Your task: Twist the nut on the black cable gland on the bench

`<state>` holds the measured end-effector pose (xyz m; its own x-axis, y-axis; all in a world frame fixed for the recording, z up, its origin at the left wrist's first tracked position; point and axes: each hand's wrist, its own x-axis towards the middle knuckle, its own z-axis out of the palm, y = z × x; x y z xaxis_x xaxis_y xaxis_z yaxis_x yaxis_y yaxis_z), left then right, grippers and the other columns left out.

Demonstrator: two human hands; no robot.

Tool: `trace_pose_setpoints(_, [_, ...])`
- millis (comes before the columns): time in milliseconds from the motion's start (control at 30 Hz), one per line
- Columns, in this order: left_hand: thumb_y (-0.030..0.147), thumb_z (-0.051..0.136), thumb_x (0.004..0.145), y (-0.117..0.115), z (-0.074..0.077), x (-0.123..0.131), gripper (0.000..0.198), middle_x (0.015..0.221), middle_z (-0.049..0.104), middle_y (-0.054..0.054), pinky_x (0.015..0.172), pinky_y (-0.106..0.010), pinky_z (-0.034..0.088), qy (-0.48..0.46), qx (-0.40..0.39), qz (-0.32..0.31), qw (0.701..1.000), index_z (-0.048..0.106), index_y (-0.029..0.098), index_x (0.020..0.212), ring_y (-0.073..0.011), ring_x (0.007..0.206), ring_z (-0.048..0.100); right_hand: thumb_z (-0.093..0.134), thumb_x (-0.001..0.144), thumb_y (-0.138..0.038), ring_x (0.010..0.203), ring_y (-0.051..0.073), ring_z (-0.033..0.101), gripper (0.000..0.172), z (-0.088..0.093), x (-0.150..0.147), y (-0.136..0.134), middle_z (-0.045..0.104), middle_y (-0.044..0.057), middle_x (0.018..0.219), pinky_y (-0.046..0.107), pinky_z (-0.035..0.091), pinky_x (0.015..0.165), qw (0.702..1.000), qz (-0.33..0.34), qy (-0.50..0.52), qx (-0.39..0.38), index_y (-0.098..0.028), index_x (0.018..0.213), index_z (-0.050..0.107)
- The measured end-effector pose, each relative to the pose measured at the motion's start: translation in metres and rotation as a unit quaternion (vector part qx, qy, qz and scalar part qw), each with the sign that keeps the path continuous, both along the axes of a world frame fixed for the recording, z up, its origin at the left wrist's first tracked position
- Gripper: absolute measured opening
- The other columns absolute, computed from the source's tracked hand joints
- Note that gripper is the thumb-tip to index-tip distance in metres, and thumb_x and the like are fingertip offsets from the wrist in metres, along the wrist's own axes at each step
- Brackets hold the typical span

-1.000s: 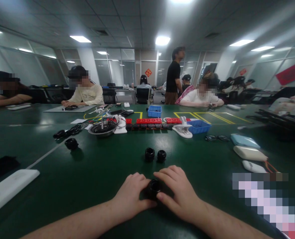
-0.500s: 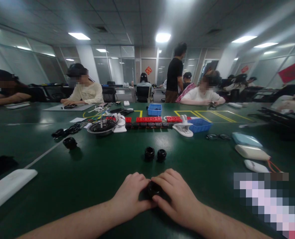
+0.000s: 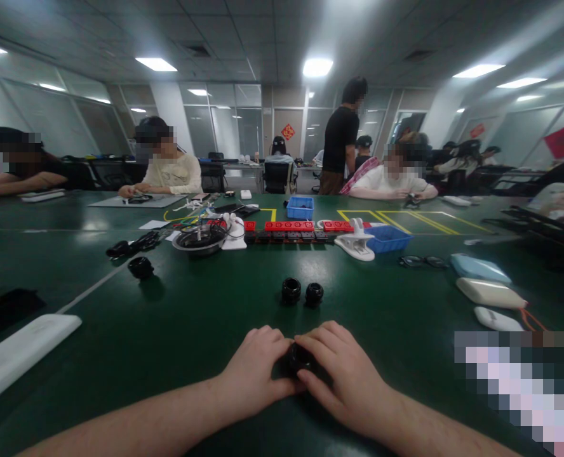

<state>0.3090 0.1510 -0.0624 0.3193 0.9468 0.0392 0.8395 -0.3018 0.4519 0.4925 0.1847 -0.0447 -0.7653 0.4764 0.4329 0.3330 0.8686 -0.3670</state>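
My left hand [image 3: 257, 365] and my right hand [image 3: 342, 374] meet low in the middle of the view, both closed around a black ring-shaped fitting [image 3: 299, 359]. It is shiny, with a round opening facing up, and my fingers cover part of its sides. My left hand grips its left side, and the right hand has fingers and thumb on the right. Just beyond my hands stand two similar black fittings, a larger one [image 3: 291, 291] and a smaller one [image 3: 314, 294], close together. Another black fitting [image 3: 140, 268] sits farther off to the left.
Across the green table [image 3: 225, 289] lie a round dark tray [image 3: 201, 240] with wires, red blocks [image 3: 289, 226], a white clamp [image 3: 357, 241] and a blue bin [image 3: 389, 239]. Glasses [image 3: 422, 261] and cases [image 3: 491, 292] are right; a white power strip-like bar [image 3: 29, 355] is left. Co-workers sit opposite.
The whole view has shifted slightly, so things appear a little farther right. Both hands keep hold of the black fitting, with hardly any change in grip.
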Motion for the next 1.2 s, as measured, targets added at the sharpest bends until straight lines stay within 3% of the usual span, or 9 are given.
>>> trace_pose_setpoints(733, [0.045, 0.064, 0.074, 0.0, 0.0, 0.001, 0.03, 0.083, 0.054, 0.0, 0.069, -0.03, 0.034, 0.009, 0.015, -0.003, 1.0, 0.056, 0.017, 0.084, -0.0184, 0.08, 0.045, 0.047, 0.078, -0.018, 0.085, 0.022, 0.047, 0.028, 0.009, -0.005, -0.007, 0.058, 0.009, 0.092, 0.04, 0.041, 0.077, 0.999, -0.033, -0.004, -0.018, -0.014, 0.105, 0.056])
trace_pose_setpoints(967, [0.037, 0.065, 0.073, 0.0, -0.001, 0.0, 0.024, 0.085, 0.053, 0.0, 0.071, -0.03, 0.034, 0.015, 0.0, 0.002, 1.0, 0.056, 0.017, 0.084, -0.0185, 0.082, 0.045, 0.045, 0.08, -0.023, 0.083, 0.021, 0.045, 0.027, 0.013, -0.009, -0.012, 0.057, 0.007, 0.104, 0.038, 0.036, 0.074, 0.999, -0.009, -0.029, -0.031, -0.016, 0.105, 0.055])
trace_pose_setpoints(1200, [0.03, 0.064, 0.072, 0.0, -0.002, 0.0, 0.014, 0.08, 0.053, 0.001, 0.068, -0.029, 0.033, 0.008, 0.007, 0.0, 1.0, 0.057, 0.02, 0.08, -0.0174, 0.079, 0.045, 0.044, 0.082, -0.028, 0.079, 0.02, 0.043, 0.023, 0.007, -0.012, -0.018, 0.058, 0.006, 0.101, 0.036, 0.032, 0.07, 0.998, 0.033, -0.044, -0.01, -0.017, 0.098, 0.057])
